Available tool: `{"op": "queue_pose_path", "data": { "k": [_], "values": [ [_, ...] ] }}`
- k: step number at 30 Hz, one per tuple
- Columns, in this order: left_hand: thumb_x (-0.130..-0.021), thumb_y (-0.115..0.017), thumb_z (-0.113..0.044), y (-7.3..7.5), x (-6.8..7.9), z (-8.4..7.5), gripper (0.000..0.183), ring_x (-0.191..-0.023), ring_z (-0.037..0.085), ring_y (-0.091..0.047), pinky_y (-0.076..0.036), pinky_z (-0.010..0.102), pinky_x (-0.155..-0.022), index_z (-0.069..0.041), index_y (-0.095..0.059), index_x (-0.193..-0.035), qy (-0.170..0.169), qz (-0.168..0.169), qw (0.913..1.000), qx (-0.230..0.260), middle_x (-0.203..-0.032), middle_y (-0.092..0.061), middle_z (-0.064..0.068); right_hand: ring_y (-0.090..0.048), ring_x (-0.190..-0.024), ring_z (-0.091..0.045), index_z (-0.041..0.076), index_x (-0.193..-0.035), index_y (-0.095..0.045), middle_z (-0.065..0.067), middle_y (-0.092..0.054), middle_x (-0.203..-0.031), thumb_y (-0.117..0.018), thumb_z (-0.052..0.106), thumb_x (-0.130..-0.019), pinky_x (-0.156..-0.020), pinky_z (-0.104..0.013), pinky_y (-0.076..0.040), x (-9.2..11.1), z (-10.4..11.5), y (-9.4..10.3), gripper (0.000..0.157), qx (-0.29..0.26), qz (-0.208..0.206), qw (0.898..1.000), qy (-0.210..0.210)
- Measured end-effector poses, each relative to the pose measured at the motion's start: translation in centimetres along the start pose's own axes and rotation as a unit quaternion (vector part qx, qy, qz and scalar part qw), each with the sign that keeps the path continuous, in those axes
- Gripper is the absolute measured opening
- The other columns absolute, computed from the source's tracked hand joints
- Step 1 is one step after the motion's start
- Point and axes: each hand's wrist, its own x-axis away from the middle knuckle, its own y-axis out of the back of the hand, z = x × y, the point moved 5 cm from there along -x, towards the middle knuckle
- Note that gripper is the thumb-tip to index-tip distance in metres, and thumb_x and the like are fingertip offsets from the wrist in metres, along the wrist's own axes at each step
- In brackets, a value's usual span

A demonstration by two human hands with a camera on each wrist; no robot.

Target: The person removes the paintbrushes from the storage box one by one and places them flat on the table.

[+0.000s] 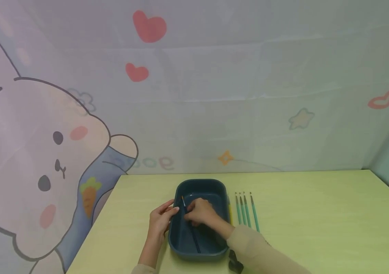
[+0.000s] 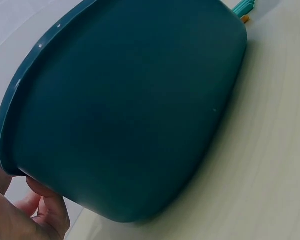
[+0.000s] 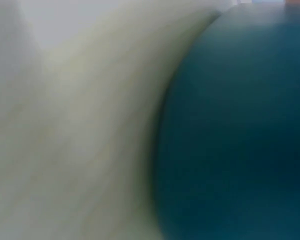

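A dark teal plastic basin (image 1: 199, 257) stands on the table, longer from front to back. My left hand (image 1: 161, 219) holds its left rim, thumb over the edge and fingers outside; in the left wrist view the fingers (image 2: 52, 212) rest against the outer wall. Reaching over the right side, my right hand (image 1: 202, 212) is inside the basin with curled fingers, pinching a dark-handled paintbrush (image 1: 194, 238). The brush lies aslant along the left part of the basin, its orange-brown tip toward the back. In the right wrist view, only the basin's outer wall (image 3: 240, 135) shows large.
Just right of the basin lies a yellow brush (image 1: 230, 209). Several teal-handled brushes (image 1: 247, 211) lie side by side farther right, tips toward the back. A small black object (image 1: 235, 262) is by the right sleeve. A printed cloth (image 1: 215, 95) hangs behind the pale yellow table (image 1: 318, 228).
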Motion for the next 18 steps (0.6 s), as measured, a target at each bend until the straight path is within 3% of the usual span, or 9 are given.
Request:
{"op": "queue_pose_path", "data": {
  "k": [11,18],
  "values": [
    [-0.086,-0.069,-0.011,0.14,-0.21,0.11,0.048,-0.065,0.006,-0.062,-0.054,0.024,-0.058,0.002,-0.056,-0.131,0.006,0.004,0.9999,-0.012,-0.082,-0.063,-0.005,-0.062,-0.046,-0.011,0.003,-0.090,-0.069,-0.003,-0.065,-0.061,-0.077,0.017,-0.072,-0.051,-0.027,-0.052,-0.20,-0.16,0.21,0.023,-0.022,0.002,1.000,-0.015],
    [-0.086,-0.069,-0.010,0.14,-0.21,-0.08,0.048,-0.066,0.006,-0.062,-0.055,0.025,-0.059,0.003,-0.056,-0.130,0.006,0.009,0.9999,-0.011,-0.081,-0.061,-0.005,-0.059,-0.047,-0.008,0.000,-0.093,-0.068,-0.004,-0.064,-0.063,-0.074,0.014,-0.075,-0.050,-0.026,-0.054,-0.27,-0.02,0.12,0.024,-0.070,0.019,0.997,-0.012]
  ]
}}
